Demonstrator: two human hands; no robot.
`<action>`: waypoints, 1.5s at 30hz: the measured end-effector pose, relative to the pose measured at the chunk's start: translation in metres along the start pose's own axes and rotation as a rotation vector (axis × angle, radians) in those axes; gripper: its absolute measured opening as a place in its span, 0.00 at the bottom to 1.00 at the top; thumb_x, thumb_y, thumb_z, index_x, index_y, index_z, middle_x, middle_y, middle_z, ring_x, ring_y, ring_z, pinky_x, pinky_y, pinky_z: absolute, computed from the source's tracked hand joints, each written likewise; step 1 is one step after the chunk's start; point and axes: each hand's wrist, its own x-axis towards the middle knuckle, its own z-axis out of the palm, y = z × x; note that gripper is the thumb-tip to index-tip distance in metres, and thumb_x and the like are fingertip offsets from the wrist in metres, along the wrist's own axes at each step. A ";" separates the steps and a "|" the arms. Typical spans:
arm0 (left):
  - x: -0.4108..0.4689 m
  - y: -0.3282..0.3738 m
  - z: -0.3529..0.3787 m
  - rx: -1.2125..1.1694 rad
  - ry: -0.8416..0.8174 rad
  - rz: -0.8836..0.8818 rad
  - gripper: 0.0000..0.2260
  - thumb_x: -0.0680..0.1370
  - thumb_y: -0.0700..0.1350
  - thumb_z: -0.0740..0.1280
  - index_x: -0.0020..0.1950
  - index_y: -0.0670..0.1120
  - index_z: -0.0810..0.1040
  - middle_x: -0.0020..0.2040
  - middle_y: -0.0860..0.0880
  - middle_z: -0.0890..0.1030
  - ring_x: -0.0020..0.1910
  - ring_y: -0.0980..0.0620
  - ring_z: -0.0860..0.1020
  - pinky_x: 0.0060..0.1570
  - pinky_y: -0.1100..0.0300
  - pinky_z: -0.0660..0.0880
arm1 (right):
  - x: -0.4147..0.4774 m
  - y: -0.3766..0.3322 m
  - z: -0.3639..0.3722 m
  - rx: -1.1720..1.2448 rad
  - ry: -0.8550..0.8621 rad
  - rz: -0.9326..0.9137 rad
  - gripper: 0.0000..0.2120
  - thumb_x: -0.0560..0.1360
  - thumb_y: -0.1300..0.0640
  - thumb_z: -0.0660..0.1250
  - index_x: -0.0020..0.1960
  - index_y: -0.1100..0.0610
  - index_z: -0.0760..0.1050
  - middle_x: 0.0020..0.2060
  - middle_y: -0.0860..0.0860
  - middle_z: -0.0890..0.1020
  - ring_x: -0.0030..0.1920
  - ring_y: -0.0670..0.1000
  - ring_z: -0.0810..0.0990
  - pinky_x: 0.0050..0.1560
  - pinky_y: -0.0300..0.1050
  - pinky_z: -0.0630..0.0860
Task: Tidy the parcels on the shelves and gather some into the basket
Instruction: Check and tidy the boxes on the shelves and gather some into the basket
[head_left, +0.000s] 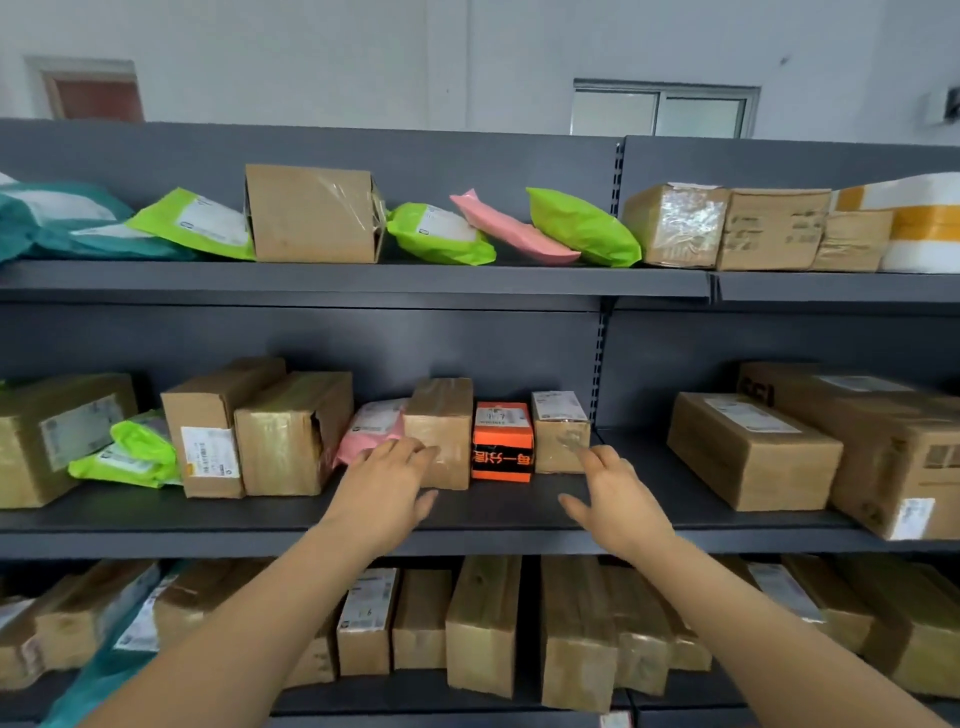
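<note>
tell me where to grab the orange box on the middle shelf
Probably the top, reached from the front and pulled forward: the orange box stands tight between a taller cardboard box and a small cardboard box, so its sides are crowded.

Two arms were shown, bare to the lower edge of the view: the left forearm (234, 629) and the right forearm (779, 639). The left hand (387, 483) and the right hand (615, 496) were uncovered as well. The fingertips were blurred, so the nails could not be made out.
</note>
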 end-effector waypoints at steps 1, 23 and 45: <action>0.012 -0.002 0.004 0.000 0.002 -0.007 0.24 0.79 0.54 0.61 0.74 0.52 0.61 0.71 0.52 0.67 0.69 0.51 0.65 0.67 0.54 0.62 | 0.015 0.002 0.005 0.016 0.003 -0.004 0.30 0.78 0.48 0.62 0.75 0.55 0.58 0.70 0.52 0.64 0.68 0.55 0.64 0.65 0.49 0.69; 0.152 -0.012 0.095 -0.027 0.113 -0.143 0.33 0.72 0.68 0.49 0.62 0.49 0.78 0.58 0.50 0.80 0.57 0.46 0.77 0.55 0.49 0.73 | 0.167 0.042 0.066 0.199 0.113 0.314 0.31 0.70 0.39 0.65 0.69 0.50 0.66 0.68 0.52 0.64 0.65 0.58 0.66 0.55 0.52 0.73; 0.149 -0.019 0.093 -0.241 0.230 -0.145 0.29 0.77 0.57 0.42 0.51 0.50 0.82 0.49 0.50 0.84 0.49 0.47 0.79 0.52 0.52 0.71 | 0.142 -0.011 0.065 -0.133 0.099 -0.111 0.32 0.75 0.42 0.62 0.75 0.48 0.57 0.73 0.51 0.59 0.74 0.56 0.54 0.73 0.59 0.54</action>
